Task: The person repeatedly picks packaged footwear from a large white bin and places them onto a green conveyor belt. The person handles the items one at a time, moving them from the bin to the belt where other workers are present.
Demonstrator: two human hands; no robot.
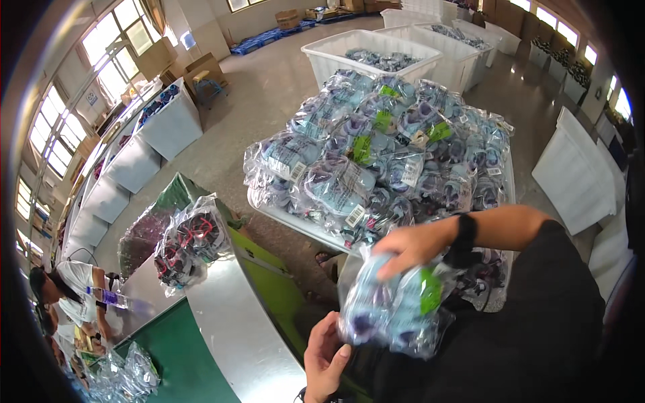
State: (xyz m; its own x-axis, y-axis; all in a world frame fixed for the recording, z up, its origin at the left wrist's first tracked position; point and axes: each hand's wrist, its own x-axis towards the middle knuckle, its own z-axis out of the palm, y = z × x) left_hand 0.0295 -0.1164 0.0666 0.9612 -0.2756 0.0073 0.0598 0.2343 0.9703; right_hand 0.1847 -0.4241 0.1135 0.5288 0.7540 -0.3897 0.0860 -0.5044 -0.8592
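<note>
My right hand (411,248) grips the upper end of a clear plastic bag with a pair of light blue shoes (386,295) in it. A bright green patch shows on that bag, and it hangs tilted in front of my dark clothing. Close by its lower left edge is my left hand (325,359), palm up, thumb and fingers apart; whether the fingertips touch the plastic I cannot tell. Beyond my right hand, a white bin (295,221) is heaped high with similar bagged shoes (339,185), several with green patches and white labels.
A metal-edged table (232,316) with a green belt (176,356) stands at left. On it lie bagged dark shoes (195,242), a purple-labelled bottle (111,297) and clear bags (124,376). Co-workers (77,292) are at far left. More white bins (581,171) stand around.
</note>
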